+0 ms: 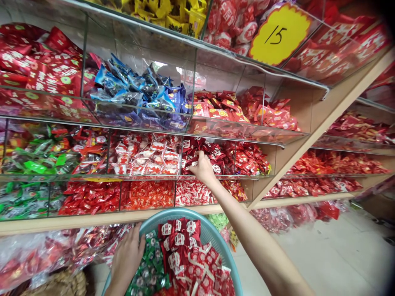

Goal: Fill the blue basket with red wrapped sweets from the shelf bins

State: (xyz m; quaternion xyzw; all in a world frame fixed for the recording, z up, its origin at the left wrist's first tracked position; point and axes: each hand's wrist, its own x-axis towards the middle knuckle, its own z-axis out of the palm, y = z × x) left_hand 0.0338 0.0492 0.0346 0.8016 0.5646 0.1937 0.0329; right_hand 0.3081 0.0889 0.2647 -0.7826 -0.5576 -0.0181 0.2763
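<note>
My left hand grips the left rim of a teal plastic basket, thumb on the inner side. In the basket lie dark red candy packets, red-and-white wrapped candies and green wrapped candies. My right hand reaches over the front of a clear shelf bin, at the dark red candy packets inside. Its thumb and forefinger are apart, touching or close to the packets; the other fingers are partly hidden.
Clear dividers split the shelves into bins of red, blue, green and white candies. A yellow price sign marked 15 hangs above. A slanted wooden panel stands at right. Bagged goods lie under the bottom shelf.
</note>
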